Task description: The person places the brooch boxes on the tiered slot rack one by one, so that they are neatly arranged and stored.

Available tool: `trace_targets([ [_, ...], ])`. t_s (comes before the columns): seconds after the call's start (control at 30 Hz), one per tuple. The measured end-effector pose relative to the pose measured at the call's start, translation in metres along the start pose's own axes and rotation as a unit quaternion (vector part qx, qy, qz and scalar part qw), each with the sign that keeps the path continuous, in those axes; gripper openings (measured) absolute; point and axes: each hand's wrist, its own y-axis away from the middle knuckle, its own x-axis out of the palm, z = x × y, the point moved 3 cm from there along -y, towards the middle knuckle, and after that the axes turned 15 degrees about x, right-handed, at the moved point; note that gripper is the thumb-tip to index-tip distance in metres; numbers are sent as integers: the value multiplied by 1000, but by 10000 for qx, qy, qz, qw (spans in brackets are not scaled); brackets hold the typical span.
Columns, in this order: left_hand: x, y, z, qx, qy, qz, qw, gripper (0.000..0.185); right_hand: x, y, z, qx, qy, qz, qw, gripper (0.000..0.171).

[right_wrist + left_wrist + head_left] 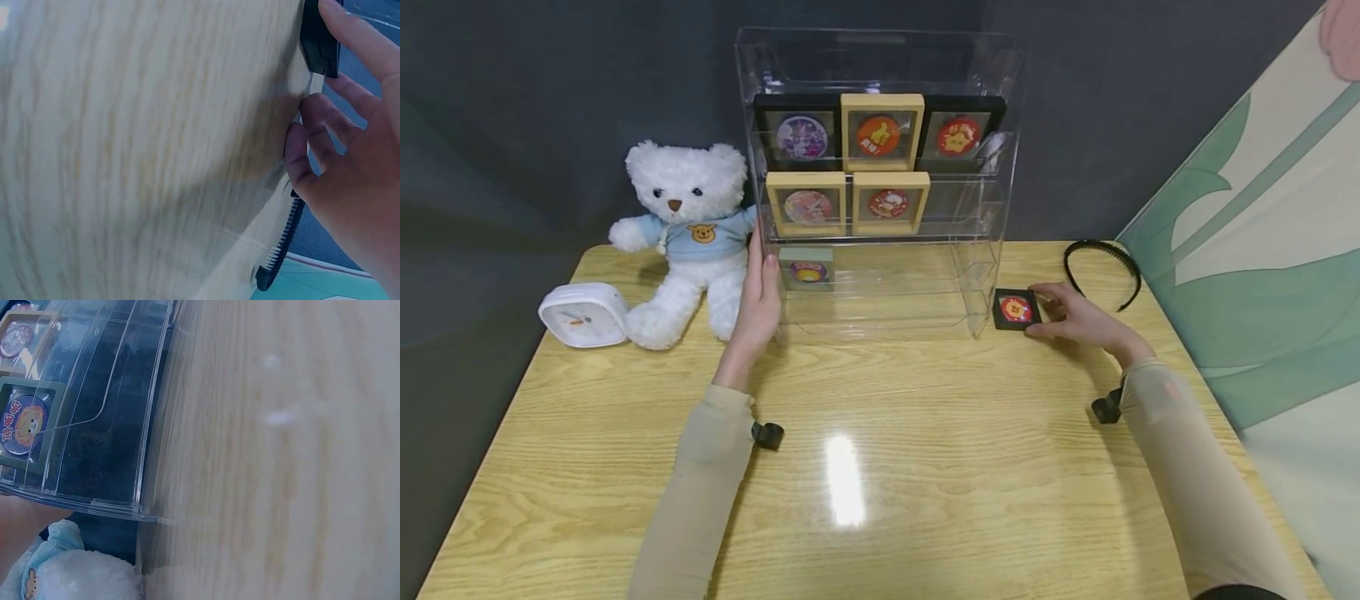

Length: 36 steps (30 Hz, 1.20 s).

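My left hand (762,292) lies along the left side of a clear acrylic tiered display rack (895,312), fingers pointing up its wall. On the right, my right hand (1078,318) holds a small black square frame (1002,320) with a red round badge, thumb at its near edge and a finger at its far one. That frame is beside the rack's right foot, low over the table; in the right wrist view its dark edge (320,44) shows between thumb and fingers. A green frame (53,419) with a bear badge stands in the rack's bottom tier.
Two beige frames (891,227) stand in the middle tier, and black and beige frames (882,102) in the upper one. A white teddy bear (685,171) and a white clock (582,315) are at left. Behind my right hand lies a black headband (1138,283).
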Motion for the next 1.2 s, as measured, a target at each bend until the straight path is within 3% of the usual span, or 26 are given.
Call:
trace_targets([
  [0.2,0,-1,-1,-156,11,-17,9999,59,1,3,-3,338,-561,-163,9977,85],
  [0.4,0,-1,-2,-164,-3,-33,9999,59,-1,9,-4,105,-961,-427,9944,80],
  [0.63,0,0,-2,-4,-3,-75,10000,59,0,12,-12,-132,-1728,-331,9843,78],
  [0.87,1,-1,-1,-121,-26,-92,9999,59,7,13,-20,-169,-2220,-115,9748,75],
  [1.2,4,-3,-38,-306,28,29,9995,59,11,16,-18,-349,-2441,-281,9687,65],
])
